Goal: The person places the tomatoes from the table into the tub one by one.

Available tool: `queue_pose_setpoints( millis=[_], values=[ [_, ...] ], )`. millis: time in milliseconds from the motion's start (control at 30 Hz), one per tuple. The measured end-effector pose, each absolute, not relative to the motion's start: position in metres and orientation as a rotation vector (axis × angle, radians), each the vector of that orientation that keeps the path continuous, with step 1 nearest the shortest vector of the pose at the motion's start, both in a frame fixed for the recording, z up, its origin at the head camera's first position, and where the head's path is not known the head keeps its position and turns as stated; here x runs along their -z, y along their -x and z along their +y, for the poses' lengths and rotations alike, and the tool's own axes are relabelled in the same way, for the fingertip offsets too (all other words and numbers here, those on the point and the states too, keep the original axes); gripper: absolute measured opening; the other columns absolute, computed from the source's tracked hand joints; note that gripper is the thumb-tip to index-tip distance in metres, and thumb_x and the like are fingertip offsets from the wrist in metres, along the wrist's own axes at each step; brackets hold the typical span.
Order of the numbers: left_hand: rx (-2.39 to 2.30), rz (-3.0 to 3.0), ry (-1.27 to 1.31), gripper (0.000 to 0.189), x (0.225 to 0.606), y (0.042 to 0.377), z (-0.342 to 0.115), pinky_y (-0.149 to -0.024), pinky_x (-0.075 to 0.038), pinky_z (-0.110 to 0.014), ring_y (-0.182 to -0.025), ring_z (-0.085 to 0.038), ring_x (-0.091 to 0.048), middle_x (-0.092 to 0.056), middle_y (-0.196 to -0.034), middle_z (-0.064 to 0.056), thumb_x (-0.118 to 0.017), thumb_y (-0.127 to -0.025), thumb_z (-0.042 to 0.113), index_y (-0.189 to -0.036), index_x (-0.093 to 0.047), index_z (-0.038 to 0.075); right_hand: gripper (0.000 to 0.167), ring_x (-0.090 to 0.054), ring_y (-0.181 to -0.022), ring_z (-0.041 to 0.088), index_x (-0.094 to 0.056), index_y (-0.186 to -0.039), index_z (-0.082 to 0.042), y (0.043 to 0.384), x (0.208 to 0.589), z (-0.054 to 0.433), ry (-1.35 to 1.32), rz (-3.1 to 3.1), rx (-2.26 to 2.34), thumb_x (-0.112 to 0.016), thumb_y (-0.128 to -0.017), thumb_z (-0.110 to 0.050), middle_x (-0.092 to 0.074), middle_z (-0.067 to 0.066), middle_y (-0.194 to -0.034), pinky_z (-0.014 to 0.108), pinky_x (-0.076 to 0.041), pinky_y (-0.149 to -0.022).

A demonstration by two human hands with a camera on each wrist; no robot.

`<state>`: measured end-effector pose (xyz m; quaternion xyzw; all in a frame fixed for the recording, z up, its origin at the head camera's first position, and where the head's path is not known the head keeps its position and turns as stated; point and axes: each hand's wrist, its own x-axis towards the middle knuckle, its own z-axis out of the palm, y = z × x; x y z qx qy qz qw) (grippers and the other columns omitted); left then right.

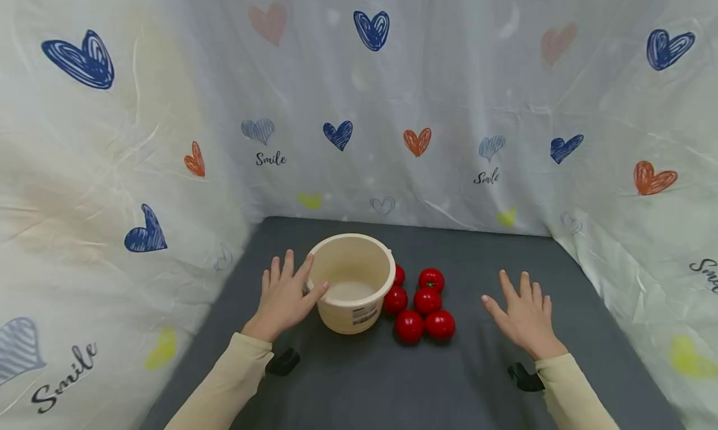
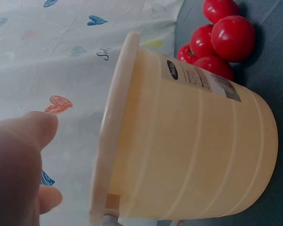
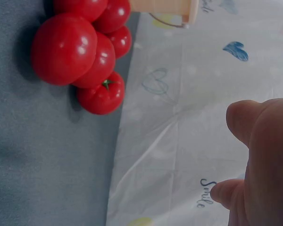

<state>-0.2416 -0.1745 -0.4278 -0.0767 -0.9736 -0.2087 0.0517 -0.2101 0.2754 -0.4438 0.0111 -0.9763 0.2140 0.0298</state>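
Observation:
A cream plastic bucket (image 1: 343, 318) stands upright on the dark grey table, with a printed label (image 2: 198, 77) on its side. My left hand (image 1: 286, 299) hovers at the bucket's left rim, fingers spread and straight, thumb overlapping the rim in the head view. In the left wrist view a gap shows between that thumb (image 2: 40, 127) and the rim. Several red tomatoes (image 1: 428, 300) lie close together just right of the bucket, one partly hidden behind it. To the right of them is my right hand (image 1: 526, 318), held over the table with extended fingers and nothing in it.
The dark grey table (image 1: 392, 392) runs back to a pale curtain (image 1: 449, 75) printed with hearts and the word "Smile". More of this sheet hangs at the left and right sides. A black strap (image 1: 284, 361) shows under the left wrist, another (image 1: 525, 377) under the right.

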Motion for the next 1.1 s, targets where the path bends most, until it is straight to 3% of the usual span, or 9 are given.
queue_pose_setpoints(
  millis=[233, 400, 567, 667, 833, 1100],
  values=[
    [0.652, -2.868, 0.347, 0.075, 0.439, 0.243, -0.160, -0.118, -0.010, -0.077, -0.153, -0.058, -0.008, -0.016, -0.166, -0.033, -0.059, -0.098, 0.052, -0.156, -0.040, 0.009, 0.085, -0.007, -0.146, 0.065, -0.022, -0.161, -0.003, 0.211, 0.447, 0.277, -0.023, -3.014, -0.650, -0.045, -0.102, -0.059, -0.006, 0.042, -0.162, 0.081, -0.005, -0.111],
    [0.613, -2.779, 0.487, 0.065, 0.453, 0.240, -0.140, -0.116, -0.016, -0.078, -0.151, -0.058, -0.017, -0.033, -0.159, -0.032, -0.064, -0.095, 0.050, -0.143, -0.056, 0.007, 0.084, -0.007, -0.147, 0.065, -0.021, -0.161, -0.002, 0.213, 0.450, 0.277, -0.024, -3.020, -0.660, -0.044, -0.103, -0.059, -0.006, 0.042, -0.162, 0.081, -0.006, -0.111],
    [0.492, -2.673, 0.588, 0.051, 0.469, 0.236, -0.125, -0.113, -0.019, -0.080, -0.144, -0.054, -0.035, -0.057, -0.139, -0.023, -0.068, -0.092, 0.048, -0.130, -0.067, 0.013, 0.083, -0.008, -0.147, 0.066, -0.021, -0.161, -0.003, 0.217, 0.454, 0.274, -0.028, -3.028, -0.676, -0.043, -0.103, -0.057, -0.006, 0.042, -0.162, 0.082, -0.005, -0.112],
    [0.427, -2.622, 0.575, 0.039, 0.477, 0.236, -0.123, -0.113, -0.020, -0.080, -0.134, -0.049, -0.047, -0.067, -0.119, -0.016, -0.071, -0.091, 0.047, -0.113, -0.073, 0.015, 0.080, -0.008, -0.147, 0.066, -0.021, -0.161, -0.003, 0.219, 0.455, 0.271, -0.039, -3.034, -0.690, -0.044, -0.104, -0.055, -0.006, 0.042, -0.162, 0.082, -0.005, -0.112],
    [0.394, -2.576, 0.578, 0.034, 0.483, 0.241, -0.125, -0.114, -0.020, -0.078, -0.109, -0.038, -0.057, -0.066, -0.090, -0.009, -0.071, -0.091, 0.048, -0.087, -0.066, 0.014, 0.078, -0.009, -0.148, 0.063, -0.020, -0.162, -0.004, 0.226, 0.457, 0.264, -0.032, -3.037, -0.705, -0.043, -0.105, -0.053, -0.007, 0.040, -0.163, 0.081, -0.006, -0.113],
    [0.414, -2.606, 0.592, 0.037, 0.481, 0.242, -0.122, -0.113, -0.019, -0.079, -0.096, -0.036, -0.056, -0.061, -0.081, -0.008, -0.071, -0.091, 0.047, -0.082, -0.060, 0.013, 0.077, -0.006, -0.150, 0.063, -0.016, -0.163, -0.006, 0.239, 0.460, 0.259, -0.016, -3.050, -0.847, -0.039, -0.106, -0.053, -0.003, 0.037, -0.165, 0.080, -0.008, -0.115]
  ],
)
